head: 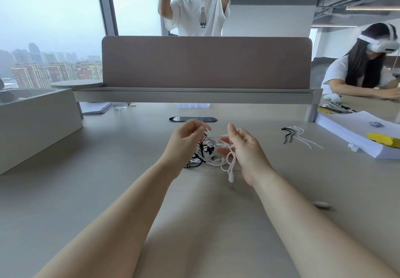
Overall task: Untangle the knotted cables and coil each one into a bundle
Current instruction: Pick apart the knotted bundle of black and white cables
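A tangle of white cable (pixel 213 147) and dark cable (pixel 198 157) hangs between my hands over the middle of the beige table (pixel 108 180). My left hand (pixel 184 139) pinches strands at the tangle's upper left. My right hand (pixel 244 145) grips white strands on the right side. A white plug end (pixel 231 177) dangles below my right hand, just above the table. The dark cable sits low on the left of the knot, partly hidden behind my left hand.
Black and white cable ties (pixel 296 136) lie to the right. A stack of paper (pixel 357 135) with a yellow object (pixel 383 139) sits at the right edge. A small white piece (pixel 322 204) lies near my right forearm. A grey divider (pixel 205 63) stands behind; two people work beyond.
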`<state>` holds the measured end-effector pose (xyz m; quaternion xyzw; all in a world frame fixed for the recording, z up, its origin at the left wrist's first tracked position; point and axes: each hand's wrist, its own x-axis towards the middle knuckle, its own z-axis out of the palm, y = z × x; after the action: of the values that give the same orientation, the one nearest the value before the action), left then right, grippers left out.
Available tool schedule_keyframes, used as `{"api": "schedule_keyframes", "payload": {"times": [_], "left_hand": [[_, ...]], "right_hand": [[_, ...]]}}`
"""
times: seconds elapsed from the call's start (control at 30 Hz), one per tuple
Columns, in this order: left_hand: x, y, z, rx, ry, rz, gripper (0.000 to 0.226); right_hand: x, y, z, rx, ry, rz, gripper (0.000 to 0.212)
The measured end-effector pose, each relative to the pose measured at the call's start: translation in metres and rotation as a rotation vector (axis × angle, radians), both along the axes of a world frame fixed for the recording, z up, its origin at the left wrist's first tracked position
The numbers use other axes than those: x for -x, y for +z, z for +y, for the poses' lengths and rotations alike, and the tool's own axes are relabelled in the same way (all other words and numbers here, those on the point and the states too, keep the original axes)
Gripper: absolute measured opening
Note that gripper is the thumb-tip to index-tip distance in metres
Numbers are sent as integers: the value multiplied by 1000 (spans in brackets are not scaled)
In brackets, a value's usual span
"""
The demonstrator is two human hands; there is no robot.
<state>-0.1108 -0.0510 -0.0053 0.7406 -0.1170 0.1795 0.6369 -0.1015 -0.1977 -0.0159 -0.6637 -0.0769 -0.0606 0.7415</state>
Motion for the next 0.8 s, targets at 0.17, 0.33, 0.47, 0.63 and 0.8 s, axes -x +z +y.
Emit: {"api": "schedule_keyframes", "payload": {"times": [0.17, 0.33, 0.47, 0.63, 0.8], "left_hand": [[-2, 1, 5, 136, 81, 3, 24], [0, 6, 4, 254, 71, 20, 22], [-2, 2, 8, -169, 344, -158, 34], [-7, -5, 9, -309, 395, -300, 18], [-8, -5, 15, -368, 428, -177, 10]], "right_hand": [[5, 4, -3, 17, 212, 76, 43], [6, 2, -1, 70, 305, 112, 42], [12, 4, -1, 244, 198, -1, 44], [7, 3, -5, 240, 105, -62, 31], [-2, -5, -3, 325, -39, -137, 25]]}}
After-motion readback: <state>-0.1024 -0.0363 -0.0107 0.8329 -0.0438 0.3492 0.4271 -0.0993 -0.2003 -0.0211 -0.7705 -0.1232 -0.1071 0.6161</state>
